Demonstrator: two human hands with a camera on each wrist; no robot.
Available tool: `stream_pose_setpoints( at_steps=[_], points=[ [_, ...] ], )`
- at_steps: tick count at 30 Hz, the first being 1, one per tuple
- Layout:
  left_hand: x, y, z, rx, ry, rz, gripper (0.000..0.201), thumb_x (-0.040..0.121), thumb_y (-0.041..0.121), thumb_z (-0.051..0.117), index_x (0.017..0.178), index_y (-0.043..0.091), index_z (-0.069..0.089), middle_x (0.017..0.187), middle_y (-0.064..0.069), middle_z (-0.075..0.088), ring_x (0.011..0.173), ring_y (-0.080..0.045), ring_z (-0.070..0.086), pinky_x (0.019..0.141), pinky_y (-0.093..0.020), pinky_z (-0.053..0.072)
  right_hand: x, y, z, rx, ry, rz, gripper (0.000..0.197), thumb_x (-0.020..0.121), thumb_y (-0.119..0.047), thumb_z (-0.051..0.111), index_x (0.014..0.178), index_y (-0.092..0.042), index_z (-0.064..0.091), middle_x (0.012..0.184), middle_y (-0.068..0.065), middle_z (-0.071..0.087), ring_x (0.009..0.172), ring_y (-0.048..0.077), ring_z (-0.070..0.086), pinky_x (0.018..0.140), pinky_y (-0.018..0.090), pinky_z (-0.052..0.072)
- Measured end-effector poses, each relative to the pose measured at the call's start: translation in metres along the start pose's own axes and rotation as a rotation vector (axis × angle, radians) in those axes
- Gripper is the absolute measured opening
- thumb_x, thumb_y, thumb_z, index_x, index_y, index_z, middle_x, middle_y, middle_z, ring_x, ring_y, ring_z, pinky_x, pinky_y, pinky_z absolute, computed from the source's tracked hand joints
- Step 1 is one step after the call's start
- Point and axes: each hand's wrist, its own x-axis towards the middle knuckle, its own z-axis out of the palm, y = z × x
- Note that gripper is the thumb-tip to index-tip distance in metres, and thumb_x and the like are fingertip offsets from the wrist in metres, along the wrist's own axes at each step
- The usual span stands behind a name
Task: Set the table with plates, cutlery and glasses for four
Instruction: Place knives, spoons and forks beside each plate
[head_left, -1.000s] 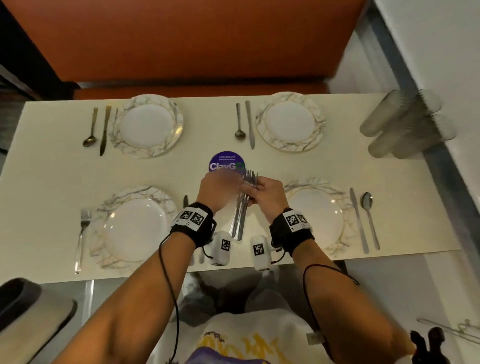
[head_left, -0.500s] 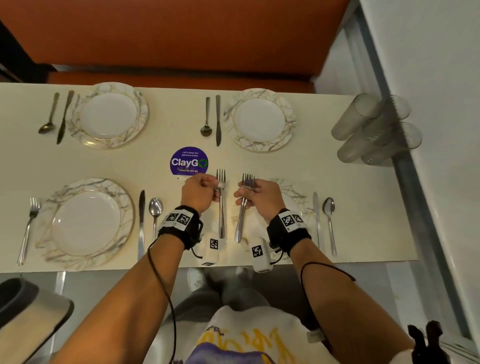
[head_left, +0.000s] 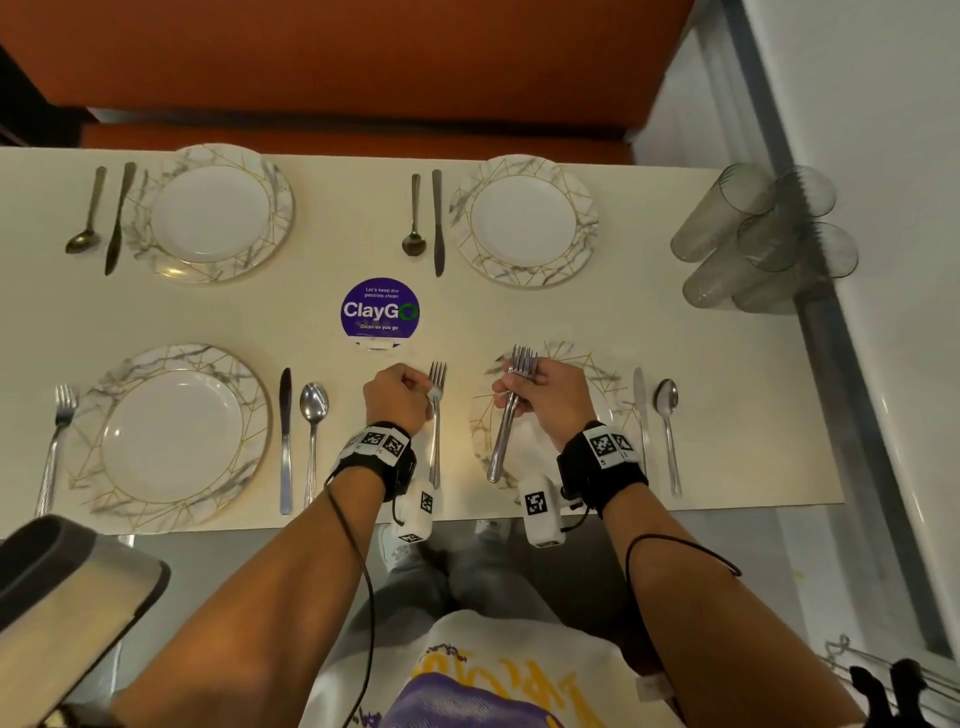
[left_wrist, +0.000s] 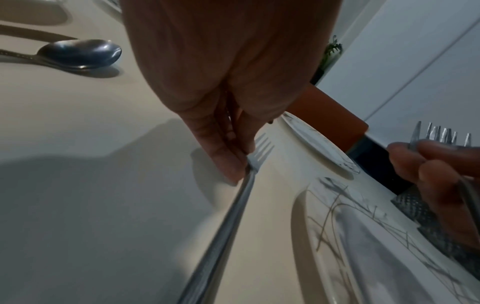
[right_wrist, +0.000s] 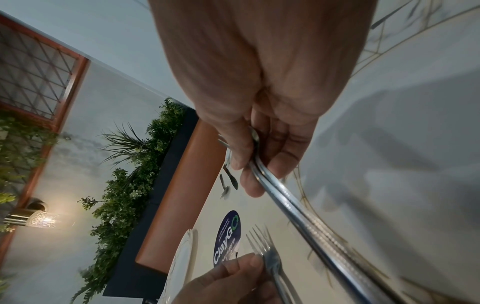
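My left hand pinches one fork by its neck, low over the table just left of the near right plate. In the left wrist view the fork runs from my fingertips toward the camera. My right hand grips two forks together above that plate, tines pointing away; their handles show in the right wrist view. All four marbled plates are laid, each with a knife and spoon. The near left plate has a fork beside it.
Several clear glasses stand grouped at the table's far right by the wall. A purple ClayGo sticker marks the table's middle. An orange bench runs along the far side. A chair back is at my near left.
My hands have parted: the left one took one fork from the bundle and moved it left and down toward the table. The right hand keeps the other two over the plate.
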Motion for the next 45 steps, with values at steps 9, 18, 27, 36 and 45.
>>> stream_pose_setpoints(
  at_steps=[9,18,27,36,45],
  points=[
    [-0.015,-0.009,0.004,0.032,-0.009,0.076,0.015,0.09,0.023,0.077,0.096,0.011,0.071,0.085,-0.003,0.07,0.076,-0.013,0.061,0.067,-0.014,0.043,-0.001,0.003,-0.007,-0.02,0.008,-0.01,0.01,0.094,-0.003,0.068,0.103,-0.008,0.072,0.089,0.017,0.078,0.078,0.035,0.076,0.065,0.036,0.054],
    [-0.03,-0.016,0.017,0.023,-0.119,0.039,0.011,0.088,0.015,0.081,0.087,0.009,0.072,0.076,-0.01,0.074,0.06,-0.019,0.069,0.052,-0.011,0.051,-0.006,0.001,-0.005,-0.004,0.004,-0.011,0.013,0.095,-0.002,0.068,0.106,-0.006,0.072,0.09,0.018,0.078,0.077,0.033,0.076,0.061,0.03,0.054],
    [-0.035,-0.017,0.021,-0.056,-0.113,-0.002,0.013,0.087,0.014,0.082,0.091,0.005,0.072,0.076,-0.013,0.075,0.06,-0.023,0.072,0.062,-0.032,0.064,-0.01,0.008,-0.01,-0.017,0.015,0.002,0.011,0.096,-0.005,0.068,0.105,-0.007,0.072,0.089,0.015,0.079,0.079,0.035,0.077,0.07,0.04,0.057],
    [-0.044,-0.007,0.008,0.004,0.003,0.112,0.019,0.092,0.033,0.073,0.086,0.015,0.071,0.077,0.002,0.071,0.071,-0.009,0.063,0.066,-0.018,0.048,-0.013,0.0,-0.005,-0.021,0.015,-0.017,0.011,0.095,-0.004,0.067,0.105,-0.007,0.072,0.089,0.015,0.079,0.078,0.033,0.076,0.068,0.038,0.056],
    [-0.056,0.046,-0.015,-0.186,-0.56,0.166,0.017,0.096,0.023,0.072,0.105,0.009,0.075,0.088,-0.005,0.078,0.077,-0.017,0.071,0.074,-0.033,0.06,-0.013,-0.04,0.018,0.043,0.036,-0.087,0.015,0.095,-0.004,0.068,0.11,-0.003,0.071,0.092,0.014,0.079,0.078,0.025,0.073,0.069,0.035,0.058]
  ],
)
